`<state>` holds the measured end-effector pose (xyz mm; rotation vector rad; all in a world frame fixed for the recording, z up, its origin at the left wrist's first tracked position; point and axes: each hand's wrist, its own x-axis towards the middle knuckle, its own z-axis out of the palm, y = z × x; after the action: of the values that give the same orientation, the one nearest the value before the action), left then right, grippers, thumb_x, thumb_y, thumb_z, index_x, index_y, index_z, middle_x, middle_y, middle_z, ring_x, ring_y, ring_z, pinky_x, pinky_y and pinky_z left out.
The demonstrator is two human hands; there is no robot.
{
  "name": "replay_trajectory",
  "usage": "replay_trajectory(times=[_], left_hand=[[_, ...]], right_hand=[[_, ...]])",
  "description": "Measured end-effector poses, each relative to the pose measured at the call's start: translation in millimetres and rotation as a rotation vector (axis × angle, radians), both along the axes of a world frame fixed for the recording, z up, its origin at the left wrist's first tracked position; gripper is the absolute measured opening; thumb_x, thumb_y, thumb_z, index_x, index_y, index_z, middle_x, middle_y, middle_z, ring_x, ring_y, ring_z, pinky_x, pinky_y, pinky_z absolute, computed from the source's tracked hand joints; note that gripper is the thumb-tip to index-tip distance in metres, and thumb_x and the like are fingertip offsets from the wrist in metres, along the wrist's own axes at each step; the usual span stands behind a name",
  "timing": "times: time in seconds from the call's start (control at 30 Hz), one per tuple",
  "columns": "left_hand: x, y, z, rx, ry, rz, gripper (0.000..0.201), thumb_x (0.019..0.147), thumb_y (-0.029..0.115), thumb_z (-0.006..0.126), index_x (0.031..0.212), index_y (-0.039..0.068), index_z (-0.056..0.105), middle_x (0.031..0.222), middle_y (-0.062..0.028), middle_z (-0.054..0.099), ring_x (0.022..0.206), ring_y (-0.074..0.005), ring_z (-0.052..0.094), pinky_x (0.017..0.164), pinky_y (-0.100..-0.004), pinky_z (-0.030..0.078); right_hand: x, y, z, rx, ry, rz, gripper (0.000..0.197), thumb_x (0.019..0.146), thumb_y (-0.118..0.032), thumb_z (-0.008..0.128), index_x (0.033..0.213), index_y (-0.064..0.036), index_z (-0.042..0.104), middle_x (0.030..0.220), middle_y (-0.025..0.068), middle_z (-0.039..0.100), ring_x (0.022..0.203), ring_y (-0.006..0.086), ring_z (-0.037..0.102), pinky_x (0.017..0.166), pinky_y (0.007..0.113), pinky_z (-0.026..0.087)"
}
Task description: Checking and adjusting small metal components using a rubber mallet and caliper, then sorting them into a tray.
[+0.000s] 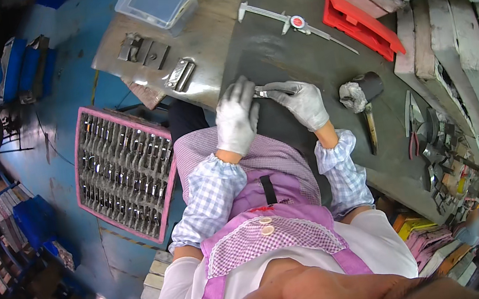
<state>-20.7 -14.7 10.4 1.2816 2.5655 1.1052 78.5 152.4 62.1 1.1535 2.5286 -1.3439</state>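
Note:
A small shiny metal part (pixel 262 92) spans the gap between my two white-gloved hands, just above the dark bench top. My left hand (pixel 236 119) has its fingers closed at the left end of the part and partly hides it. At the other end, my right hand (pixel 302 104) pinches the part between thumb and fingers. Its exact kind is too small to make out. Beyond my left hand, a bright metal block with slots (pixel 180 75) lies on the bench, near a darker stepped metal fixture (pixel 144 51).
A dial caliper (pixel 297 22) lies at the back, beside a red plastic case (pixel 360 26). At right are a short-handled hammer (pixel 371 130) and red-handled pliers (pixel 414 145). A clear plastic box (pixel 159 3) stands far left. A pink-rimmed tray (pixel 77 167) of metal parts is left of me.

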Motion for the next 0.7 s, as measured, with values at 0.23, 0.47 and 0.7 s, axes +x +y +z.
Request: replay_trajectory(times=[0.23, 0.47, 0.7], left_hand=[[15.7, 12.3, -22.3, -0.14, 0.141, -0.069, 0.078, 0.089, 0.021, 0.069, 0.152, -0.006, 0.032, 0.156, -0.0278, 0.037, 0.145, -0.0457, 0.036, 0.122, -0.0552, 0.028], [20.9, 12.6, -25.0, -0.11, 0.163, -0.059, 0.079, 0.087, 0.023, 0.071, 0.151, -0.004, 0.033, 0.156, -0.0271, 0.037, 0.143, -0.046, 0.037, 0.119, -0.0585, 0.029], [22.1, 14.8, -18.2, -0.128, 0.183, -0.062, 0.077, 0.092, 0.023, 0.068, 0.153, -0.006, 0.03, 0.155, -0.0291, 0.037, 0.144, -0.0476, 0.038, 0.12, -0.0547, 0.032]], right_hand=[[54.7, 13.9, -79.2, 0.564, 0.542, -0.112, 0.018, 0.082, -0.017, 0.079, 0.1, -0.017, 0.081, 0.101, 0.0011, 0.073, 0.087, 0.023, 0.067, 0.08, 0.039, 0.051], [60.7, 13.1, -86.5, 0.633, 0.578, -0.071, 0.022, 0.076, -0.011, 0.081, 0.096, -0.0189, 0.081, 0.1, -0.0019, 0.071, 0.088, 0.0209, 0.067, 0.077, 0.039, 0.05], [69.9, 19.6, -100.1, 0.739, 0.58, 0.066, 0.025, 0.079, -0.014, 0.08, 0.104, -0.0165, 0.079, 0.105, 0.0006, 0.071, 0.092, 0.024, 0.067, 0.081, 0.042, 0.05]])
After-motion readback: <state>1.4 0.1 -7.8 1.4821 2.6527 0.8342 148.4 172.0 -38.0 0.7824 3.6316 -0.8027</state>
